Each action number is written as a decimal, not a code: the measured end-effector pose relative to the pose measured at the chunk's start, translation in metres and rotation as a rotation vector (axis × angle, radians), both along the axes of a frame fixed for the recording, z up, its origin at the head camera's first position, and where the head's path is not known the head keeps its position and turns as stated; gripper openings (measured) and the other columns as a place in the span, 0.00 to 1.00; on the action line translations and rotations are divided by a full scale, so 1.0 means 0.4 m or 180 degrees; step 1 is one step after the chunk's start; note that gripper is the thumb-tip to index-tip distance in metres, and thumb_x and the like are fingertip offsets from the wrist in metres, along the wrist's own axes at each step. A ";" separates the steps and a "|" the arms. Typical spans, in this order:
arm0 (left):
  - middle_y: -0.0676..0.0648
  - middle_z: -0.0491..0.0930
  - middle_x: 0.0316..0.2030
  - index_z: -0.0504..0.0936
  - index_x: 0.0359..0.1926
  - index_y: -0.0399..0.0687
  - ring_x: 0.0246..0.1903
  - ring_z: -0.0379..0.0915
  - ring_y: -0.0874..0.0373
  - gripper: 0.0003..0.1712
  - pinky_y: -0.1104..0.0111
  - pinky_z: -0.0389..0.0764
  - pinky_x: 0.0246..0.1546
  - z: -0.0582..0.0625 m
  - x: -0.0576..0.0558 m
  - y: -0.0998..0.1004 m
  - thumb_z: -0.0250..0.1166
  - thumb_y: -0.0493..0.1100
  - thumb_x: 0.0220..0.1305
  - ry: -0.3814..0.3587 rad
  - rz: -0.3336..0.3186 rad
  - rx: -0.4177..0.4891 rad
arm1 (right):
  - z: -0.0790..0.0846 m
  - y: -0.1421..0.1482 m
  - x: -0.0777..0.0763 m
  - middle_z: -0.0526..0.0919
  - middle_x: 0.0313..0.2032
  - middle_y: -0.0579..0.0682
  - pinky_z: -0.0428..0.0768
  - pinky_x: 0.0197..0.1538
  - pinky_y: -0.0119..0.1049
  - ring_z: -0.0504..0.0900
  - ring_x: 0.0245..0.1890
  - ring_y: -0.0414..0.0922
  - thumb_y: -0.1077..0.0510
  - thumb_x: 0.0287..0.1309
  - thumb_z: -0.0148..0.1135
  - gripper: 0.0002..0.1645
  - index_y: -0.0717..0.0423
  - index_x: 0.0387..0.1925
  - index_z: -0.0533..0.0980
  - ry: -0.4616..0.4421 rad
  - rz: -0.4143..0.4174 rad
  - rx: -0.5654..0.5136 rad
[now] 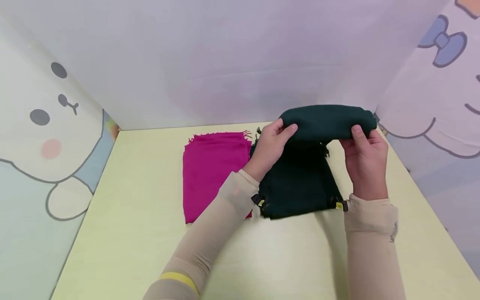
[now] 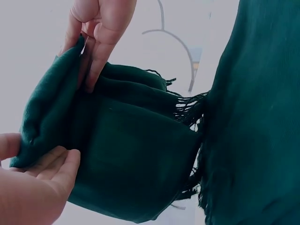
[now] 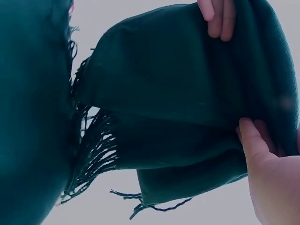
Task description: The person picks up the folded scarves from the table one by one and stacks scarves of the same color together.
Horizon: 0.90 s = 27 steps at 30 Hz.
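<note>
Both hands hold up a folded dark green scarf (image 1: 322, 121) above the far side of the table. My left hand (image 1: 271, 143) pinches its left end, thumb on the near face. At the other end, my right hand (image 1: 367, 156) grips the edge the same way. In the left wrist view the fringed end of the raised scarf (image 2: 126, 150) hangs toward more green cloth (image 2: 258, 140). Below the hands, dark green fabric (image 1: 296, 183) lies in a flat folded rectangle on the table. Fringe (image 3: 101, 145) shows where the two green parts overlap in the right wrist view.
A magenta folded scarf (image 1: 213, 175) with fringe at its far edge lies left of the green fabric. The pale yellow table (image 1: 142, 187) is bounded by a white back wall (image 1: 225, 62) and side panels with cartoon figures (image 1: 48, 121).
</note>
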<state>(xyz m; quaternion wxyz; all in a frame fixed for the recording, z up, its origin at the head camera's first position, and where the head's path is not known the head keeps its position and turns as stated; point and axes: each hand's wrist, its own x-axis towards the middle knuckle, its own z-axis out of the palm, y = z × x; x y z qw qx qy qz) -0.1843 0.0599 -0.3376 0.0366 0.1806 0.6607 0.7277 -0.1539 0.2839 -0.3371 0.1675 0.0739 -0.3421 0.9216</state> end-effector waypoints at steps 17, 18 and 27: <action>0.48 0.77 0.54 0.77 0.59 0.41 0.51 0.73 0.59 0.17 0.59 0.74 0.62 0.063 -0.039 -0.056 0.56 0.44 0.75 -0.0044 0.0219 0.0334 | 0.053 -0.054 -0.084 0.82 0.46 0.65 0.75 0.63 0.48 0.85 0.44 0.56 0.73 0.63 0.59 0.22 0.75 0.58 0.73 0.0093 0.0628 -0.0285; 0.48 0.77 0.54 0.77 0.59 0.41 0.52 0.72 0.59 0.17 0.60 0.74 0.62 0.060 -0.043 -0.055 0.56 0.45 0.75 -0.0102 0.0233 0.0323 | 0.050 -0.053 -0.088 0.82 0.45 0.65 0.76 0.62 0.48 0.85 0.43 0.56 0.73 0.63 0.58 0.21 0.75 0.58 0.73 0.0059 0.0653 -0.0278; 0.54 0.73 0.60 0.74 0.63 0.48 0.57 0.71 0.63 0.19 0.61 0.72 0.64 0.022 -0.069 -0.054 0.56 0.47 0.75 -0.0284 0.0207 0.0358 | 0.030 -0.051 -0.119 0.82 0.44 0.64 0.79 0.59 0.46 0.86 0.42 0.55 0.73 0.63 0.58 0.19 0.76 0.55 0.74 -0.0012 0.0609 -0.0174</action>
